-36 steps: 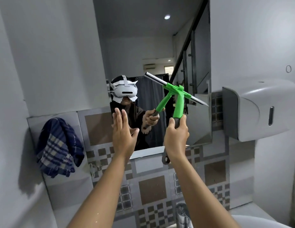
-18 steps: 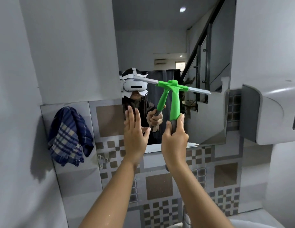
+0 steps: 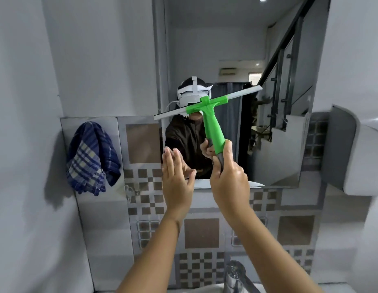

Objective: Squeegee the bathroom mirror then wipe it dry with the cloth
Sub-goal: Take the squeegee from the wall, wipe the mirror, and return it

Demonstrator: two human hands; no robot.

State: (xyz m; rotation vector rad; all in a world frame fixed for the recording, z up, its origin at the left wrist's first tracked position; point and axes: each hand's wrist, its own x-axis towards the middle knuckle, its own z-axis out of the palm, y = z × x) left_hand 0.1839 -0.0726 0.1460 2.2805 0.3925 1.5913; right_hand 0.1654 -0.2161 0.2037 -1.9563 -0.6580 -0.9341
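The bathroom mirror (image 3: pixel 274 49) hangs on the wall straight ahead. My right hand (image 3: pixel 228 180) grips the grey lower handle of a green squeegee (image 3: pixel 212 125). Its long grey blade lies against the glass, tilted, with the left end lower and past the mirror's left edge. My left hand (image 3: pixel 176 176) is flat, fingers together and pointing up, pressed at the mirror's lower left corner. A blue plaid cloth (image 3: pixel 92 157) hangs on the tiled wall to the left, apart from both hands.
A white wall dispenser (image 3: pixel 357 149) juts out at the right, close to the mirror's edge. A chrome tap (image 3: pixel 234 275) and the sink rim sit below my arms. Patterned tiles (image 3: pixel 201 233) cover the wall under the mirror.
The squeegee has swung from tilting down to the right, through level, to tilting down to the left, and shifted left. My left hand stays on the lower left corner. The view moved left.
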